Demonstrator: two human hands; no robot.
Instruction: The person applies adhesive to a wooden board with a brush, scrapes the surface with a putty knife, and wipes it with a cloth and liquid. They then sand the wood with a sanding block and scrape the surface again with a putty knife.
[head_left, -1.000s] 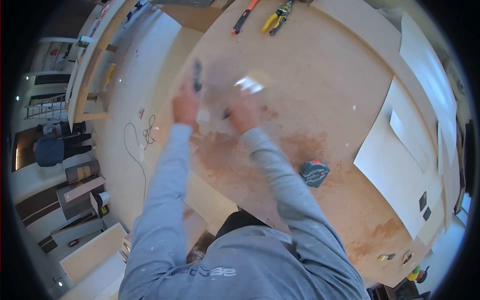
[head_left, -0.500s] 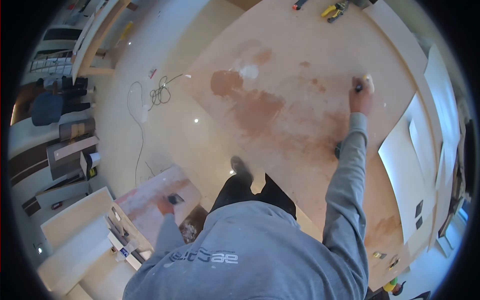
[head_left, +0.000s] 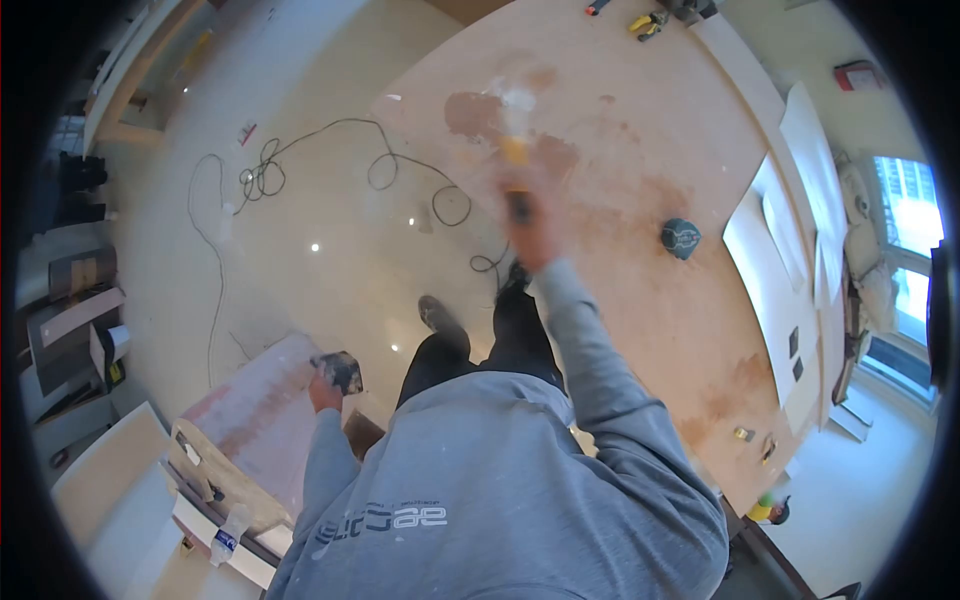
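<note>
My right hand (head_left: 538,230) is over the left part of a large pinkish board (head_left: 620,330) with reddish-brown smears. It is closed around a black and yellow hand tool (head_left: 516,170), too blurred to name its kind. At lower left, my left hand (head_left: 325,390) grips a dark, pale-smeared piece (head_left: 342,372) at the corner of a smaller stained panel (head_left: 245,410). What kind of piece it is I cannot make out. A dark green rounded object (head_left: 680,238) with pale markings sits on the large board, right of my right hand.
Yellow-handled pliers (head_left: 648,25) lie at the board's far end. Pale sheets (head_left: 765,270) rest along its right side. A thin cable (head_left: 385,150) loops across the floor toward my feet. A plastic bottle (head_left: 230,530) lies near the smaller panel.
My right hand has swung left across the board with its tool. My left hand has shifted slightly up and left with the dark piece. The view has turned, showing more floor cable and a window.
</note>
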